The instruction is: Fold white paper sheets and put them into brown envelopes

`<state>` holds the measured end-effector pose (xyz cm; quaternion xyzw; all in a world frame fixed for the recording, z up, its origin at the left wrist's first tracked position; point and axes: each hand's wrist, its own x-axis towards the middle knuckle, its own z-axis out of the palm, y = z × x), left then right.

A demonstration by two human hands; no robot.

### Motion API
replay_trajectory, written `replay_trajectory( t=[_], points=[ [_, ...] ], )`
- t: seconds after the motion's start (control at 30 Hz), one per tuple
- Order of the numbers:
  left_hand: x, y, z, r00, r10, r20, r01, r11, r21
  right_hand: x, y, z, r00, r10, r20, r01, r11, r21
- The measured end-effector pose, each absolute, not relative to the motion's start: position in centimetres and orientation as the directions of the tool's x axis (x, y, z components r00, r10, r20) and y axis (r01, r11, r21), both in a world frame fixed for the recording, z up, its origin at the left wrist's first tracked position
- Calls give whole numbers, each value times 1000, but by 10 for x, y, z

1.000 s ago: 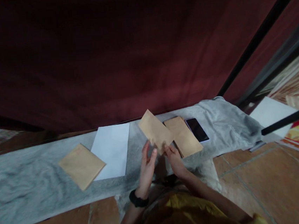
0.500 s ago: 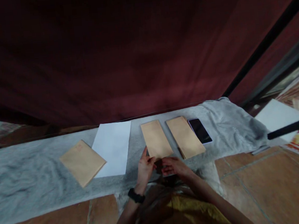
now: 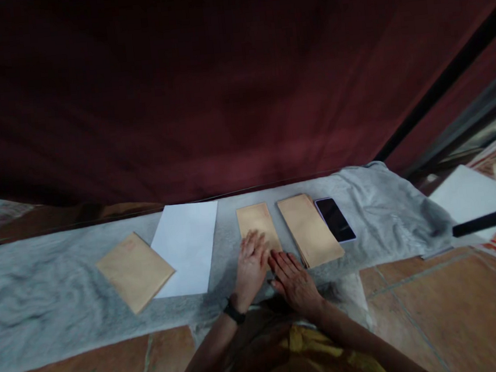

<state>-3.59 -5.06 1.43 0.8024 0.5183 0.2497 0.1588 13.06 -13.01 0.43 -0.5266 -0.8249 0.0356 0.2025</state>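
A brown paper envelope [image 3: 255, 216] lies flat on the grey cloth, straight in front of me. My left hand [image 3: 252, 261] rests over its near part, fingers stretched out and slightly blurred. At the envelope's near right corner lies my right hand [image 3: 296, 281], palm down with its fingers extended. Both hands cover the near end of the envelope. Just to the right is a stack of brown envelopes [image 3: 311, 232]. On the left, more brown envelopes [image 3: 136, 273] lie turned at an angle, overlapping a corner of the white paper [image 3: 187, 244].
A dark-screened phone [image 3: 335, 219] lies beside the right-hand stack. Grey cloth [image 3: 56, 292] covers the long narrow surface. Behind it hangs a dark red curtain [image 3: 242, 122]. A black bar [image 3: 492, 220] juts in at the right, before white paper [image 3: 468, 194]. Below is tiled floor [image 3: 416, 292].
My left hand has moved from the envelope's near left edge onto its top, fingers now flat. My right hand has turned palm down at the near corner. The envelope's near end is now covered.
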Motion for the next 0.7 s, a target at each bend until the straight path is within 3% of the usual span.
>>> replay_trajectory(
  t=[0.4,0.7],
  points=[
    [2,65,3,466,877,119,811,-477,339,129,-129,8,-335,896,292,862,416,-289],
    [-9,33,0,640,757,137,680,-640,359,129,-130,4,-342,894,290,851,426,-306]
  ],
)
